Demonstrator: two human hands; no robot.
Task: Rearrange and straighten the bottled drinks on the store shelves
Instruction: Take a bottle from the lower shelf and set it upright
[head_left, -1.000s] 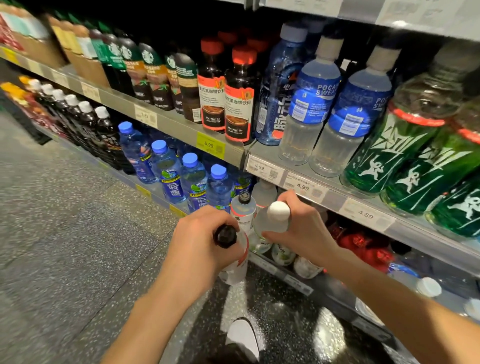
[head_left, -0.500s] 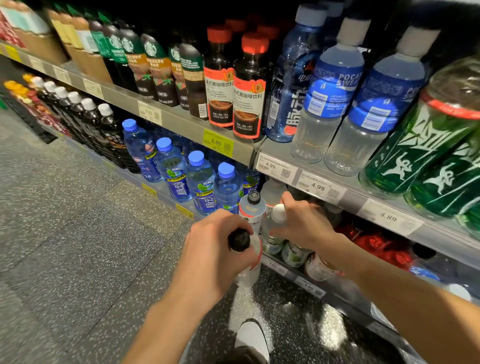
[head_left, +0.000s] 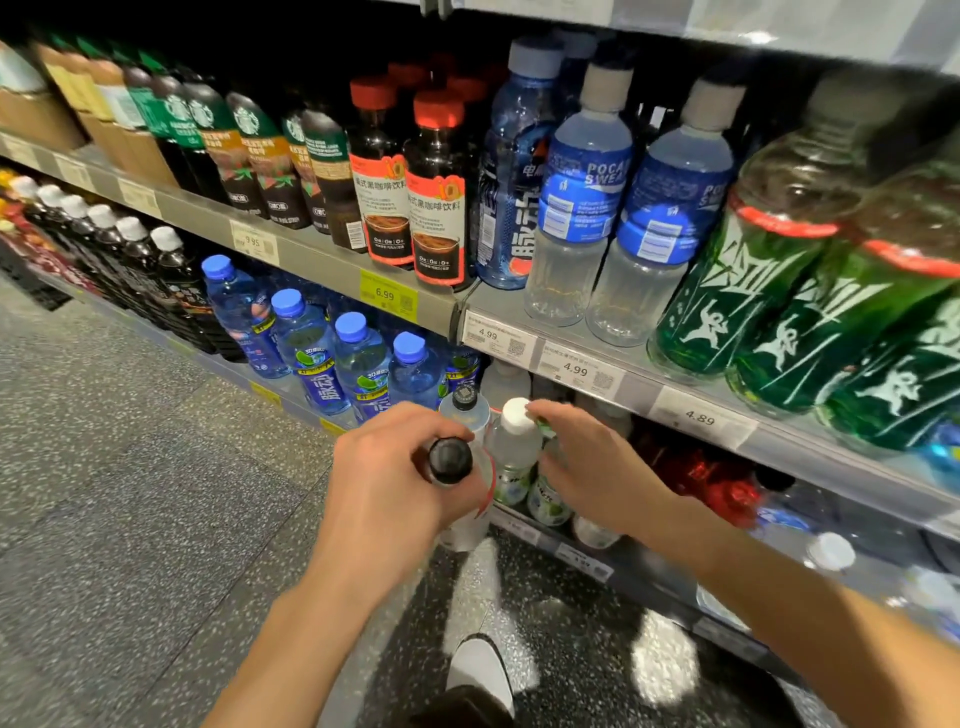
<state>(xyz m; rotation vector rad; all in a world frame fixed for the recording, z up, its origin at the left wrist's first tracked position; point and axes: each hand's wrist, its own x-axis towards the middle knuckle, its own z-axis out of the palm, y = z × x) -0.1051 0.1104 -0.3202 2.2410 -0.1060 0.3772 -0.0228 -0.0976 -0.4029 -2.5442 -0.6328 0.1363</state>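
Black-capped bottle (head_left: 451, 460) gripped by left hand (head_left: 387, 486), held off lower shelf (head_left: 550, 540). Right hand (head_left: 587, 462) fingers relaxed apart, fingertip touching white-capped bottle (head_left: 514, 441) at shelf front. Step judged: straightening row; gap needed next for held bottle.

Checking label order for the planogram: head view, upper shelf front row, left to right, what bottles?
Starbucks coffee bottles → red-capped black coffee bottles → dark blue drink bottle → two Pocari Sweat bottles → green bottles at the right edge.
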